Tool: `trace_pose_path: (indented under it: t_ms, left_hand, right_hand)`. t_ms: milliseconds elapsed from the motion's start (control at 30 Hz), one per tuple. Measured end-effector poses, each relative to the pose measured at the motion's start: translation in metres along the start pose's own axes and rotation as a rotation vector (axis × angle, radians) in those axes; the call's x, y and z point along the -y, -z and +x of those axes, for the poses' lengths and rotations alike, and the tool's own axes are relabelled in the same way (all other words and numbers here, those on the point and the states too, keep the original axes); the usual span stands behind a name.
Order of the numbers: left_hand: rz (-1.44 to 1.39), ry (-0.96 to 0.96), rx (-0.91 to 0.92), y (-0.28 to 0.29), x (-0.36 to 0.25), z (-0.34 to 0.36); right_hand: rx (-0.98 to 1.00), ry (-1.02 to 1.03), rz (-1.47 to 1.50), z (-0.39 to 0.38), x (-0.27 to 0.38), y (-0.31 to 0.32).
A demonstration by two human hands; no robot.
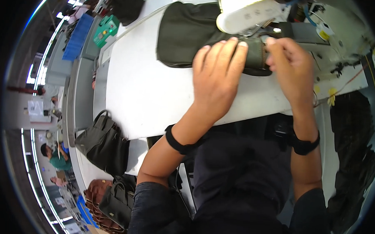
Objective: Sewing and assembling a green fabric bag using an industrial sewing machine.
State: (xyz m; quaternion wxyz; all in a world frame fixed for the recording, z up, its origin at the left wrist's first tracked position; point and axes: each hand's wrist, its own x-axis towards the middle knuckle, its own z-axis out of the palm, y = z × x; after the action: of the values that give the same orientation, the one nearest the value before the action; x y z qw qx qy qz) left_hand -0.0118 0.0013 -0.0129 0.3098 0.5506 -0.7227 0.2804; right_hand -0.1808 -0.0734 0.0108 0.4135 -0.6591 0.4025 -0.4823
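A dark green leather bag piece [184,34] lies on the white worktable at the far side, its right end by the sewing machine [318,35]. Brass-coloured zipper teeth [264,53] run across that right end. My left hand [217,76] rests flat on the leather, fingers stretched out side by side. At the zippered end my right hand [294,69] is closed, thumb and curled fingers pinching the leather edge beside the teeth. Slight blur and the fingers hide the exact grip. The machine's needle area is partly hidden behind the pale machine head [251,16].
A dark handbag [104,143] stands left of the white tabletop [151,95]. Below it are another dark bag [118,201] and stacked brown leather pieces [96,196]. A green box [106,31] sits far left. Dark material [353,156] hangs at the right. A person [58,156] is in the background.
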Motion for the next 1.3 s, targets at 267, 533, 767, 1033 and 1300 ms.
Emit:
trace_pose_path:
  t_ms: [267, 533, 767, 1033, 1300]
  left_hand:
    - [0.035, 0.009, -0.024, -0.002, 0.004, -0.005]
    - [0.099, -0.027, -0.077, -0.001, 0.009, 0.0]
    - [0.06, -0.103, -0.051, -0.001, 0.026, -0.002]
    - [0.017, -0.123, -0.078, -0.002, 0.032, 0.001]
    - [0.089, 0.061, 0.017, 0.008, -0.008, 0.009]
  right_hand:
    - [0.328, -0.218, 0.244, 0.023, 0.023, 0.005]
    - [0.318, -0.326, 0.615, 0.033, 0.011, 0.002]
    - [0.217, -0.321, 0.605, 0.032, 0.01, -0.006]
    - [0.211, -0.333, 0.51, 0.033, 0.022, 0.003]
    - [0.023, 0.554, -0.424, 0.0, 0.001, -0.004]
